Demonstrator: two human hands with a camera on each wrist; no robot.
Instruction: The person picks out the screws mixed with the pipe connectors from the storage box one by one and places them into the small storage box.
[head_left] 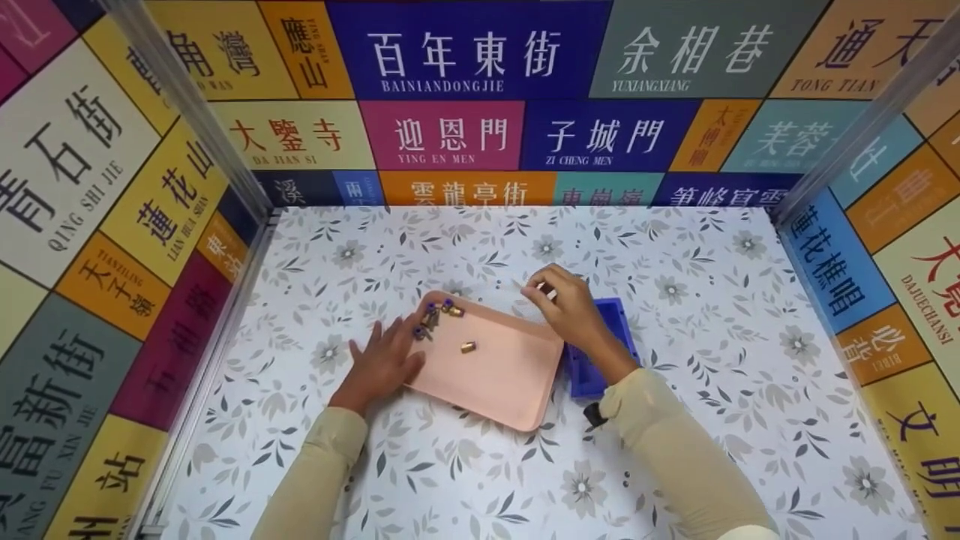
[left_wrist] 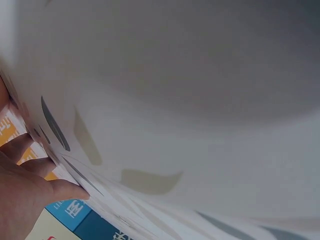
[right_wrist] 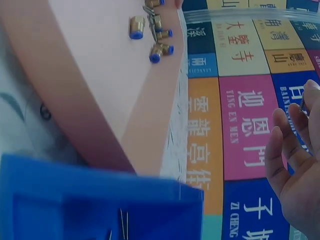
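Note:
A shallow pink tray lies at an angle on the table. Brass push-in fittings with blue collars cluster in its far left corner, with some screws among them. One more brass fitting lies alone near the tray's middle. My left hand rests at the tray's left edge, fingers spread. Above the tray's far right corner, my right hand pinches a small screw between thumb and fingertip. Partly under the right forearm stands a blue box; thin metal pieces lie inside it.
The tabletop wears a white cover with grey flowers and leaves. Panels with printed characters wall it in at the back and both sides. A small black object is by the right sleeve.

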